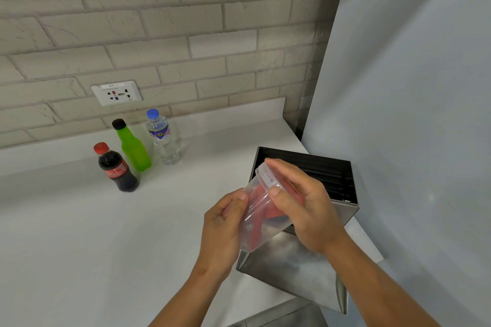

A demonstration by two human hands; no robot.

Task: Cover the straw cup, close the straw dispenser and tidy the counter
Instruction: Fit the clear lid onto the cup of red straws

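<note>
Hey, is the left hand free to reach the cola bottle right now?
Probably not yet: the left hand grips the clear cup that the right hand is covering. The counter toward the cola bottle looks unobstructed.

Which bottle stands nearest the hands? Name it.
The cola bottle with the red cap: it stands frontmost, ahead of the green bottle and the blue-capped water bottle.

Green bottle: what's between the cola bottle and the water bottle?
Head view: the green bottle stands between the cola bottle and the water bottle.
</note>
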